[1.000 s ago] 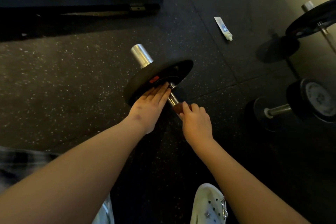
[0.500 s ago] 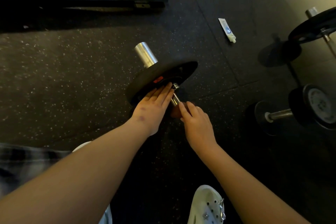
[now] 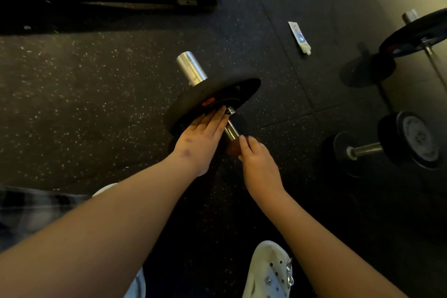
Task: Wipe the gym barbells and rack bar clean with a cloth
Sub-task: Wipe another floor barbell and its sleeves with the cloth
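Steel barbell shaft (image 3: 231, 130) is running from my hands toward 11 o'clock through the black plate (image 3: 212, 101), and I am judging that the bar could roll on the rubber floor (image 3: 72, 94) if the bracing palm slips off the plate. I am laying my left hand (image 3: 202, 139) flat against the plate, fingers straight and together, gripping nothing. I am curling my right hand (image 3: 258, 164) around a reddish-brown cloth (image 3: 233, 149) on the shaft, at 5 o'clock from the plate.
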